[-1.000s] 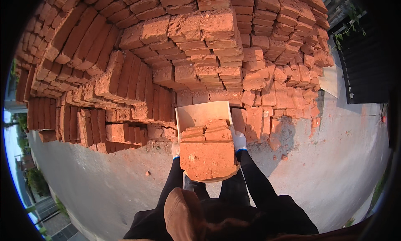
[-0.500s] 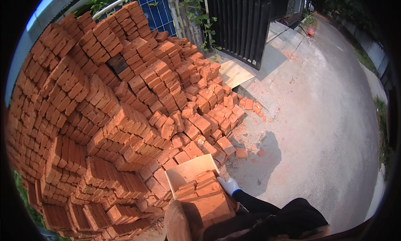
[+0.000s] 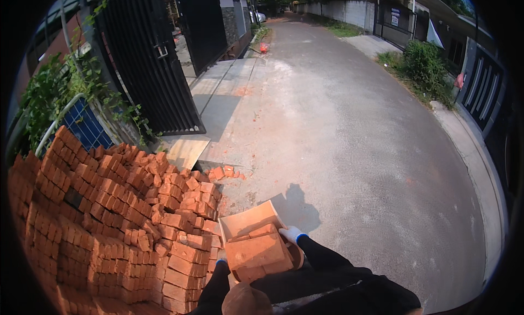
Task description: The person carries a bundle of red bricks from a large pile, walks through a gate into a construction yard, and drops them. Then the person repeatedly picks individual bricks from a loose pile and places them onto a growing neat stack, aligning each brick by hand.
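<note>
A light wooden tray (image 3: 245, 219) loaded with several orange bricks (image 3: 255, 256) is in front of my body, its raised far board showing beyond the bricks. My right hand (image 3: 293, 234), in a white glove with a blue cuff, is closed on the tray's right side. On the opposite side my left hand (image 3: 221, 255) shows only in small part, gloved too, against the tray's left edge; its fingers are mostly hidden. A rounded brown shape (image 3: 246, 299) lies just below the load, and I cannot make out what it is.
A large stepped stack of bricks (image 3: 114, 249) fills the left side, with broken pieces (image 3: 224, 172) at its far edge. Beyond it are a plywood sheet (image 3: 188, 151) and a black metal gate (image 3: 147, 64). A paved road (image 3: 371, 167) runs ahead and right, edged by a curb (image 3: 464, 156).
My view has turned right, away from the brick stack and along the road. The loaded tray has come along with it. My left hand now shows beside the tray.
</note>
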Tool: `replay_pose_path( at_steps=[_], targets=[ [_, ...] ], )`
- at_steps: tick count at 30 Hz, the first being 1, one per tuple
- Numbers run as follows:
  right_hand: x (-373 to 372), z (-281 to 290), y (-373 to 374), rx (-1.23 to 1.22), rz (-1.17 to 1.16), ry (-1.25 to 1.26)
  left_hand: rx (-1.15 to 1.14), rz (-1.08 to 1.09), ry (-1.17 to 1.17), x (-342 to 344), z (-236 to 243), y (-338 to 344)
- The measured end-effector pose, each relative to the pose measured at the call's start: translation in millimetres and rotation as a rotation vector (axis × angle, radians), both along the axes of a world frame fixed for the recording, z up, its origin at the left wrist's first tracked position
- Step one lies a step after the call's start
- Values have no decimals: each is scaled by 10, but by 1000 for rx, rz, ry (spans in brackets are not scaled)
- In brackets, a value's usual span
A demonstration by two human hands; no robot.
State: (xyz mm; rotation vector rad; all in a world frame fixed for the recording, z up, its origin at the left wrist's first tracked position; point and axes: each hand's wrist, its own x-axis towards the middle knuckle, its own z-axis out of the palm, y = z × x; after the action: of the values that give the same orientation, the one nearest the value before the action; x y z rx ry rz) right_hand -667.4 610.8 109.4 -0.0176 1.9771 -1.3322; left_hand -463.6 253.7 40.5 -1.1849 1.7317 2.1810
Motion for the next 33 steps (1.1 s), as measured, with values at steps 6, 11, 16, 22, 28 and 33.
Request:
replay_pose_path(
  at_steps=[6, 11, 16, 22, 28, 33],
  targets=[
    [-1029, -45, 1156, 117, -215, 12, 21, -278, 61, -1988, -113, 870],
    [-2048, 124, 1405, 63, -344, -37, -87, -402, 126, -3473, 13, 991],
    [-3239, -685, 1631, 143, -390, -65, -202, -433, 67, -4840, 412, 1222],
    [-5077, -1425, 1755, -2, -478, -88, -139, -477, 47, -6588, 128, 1178],
    [-7510, -1138, 2582, 57, -435, 141, 234, -525, 335, -9102, 207, 1707],
    [-8003, -217, 725, -12, -442, -79, 121, -456, 41, -9724, 116, 210]
  ],
)
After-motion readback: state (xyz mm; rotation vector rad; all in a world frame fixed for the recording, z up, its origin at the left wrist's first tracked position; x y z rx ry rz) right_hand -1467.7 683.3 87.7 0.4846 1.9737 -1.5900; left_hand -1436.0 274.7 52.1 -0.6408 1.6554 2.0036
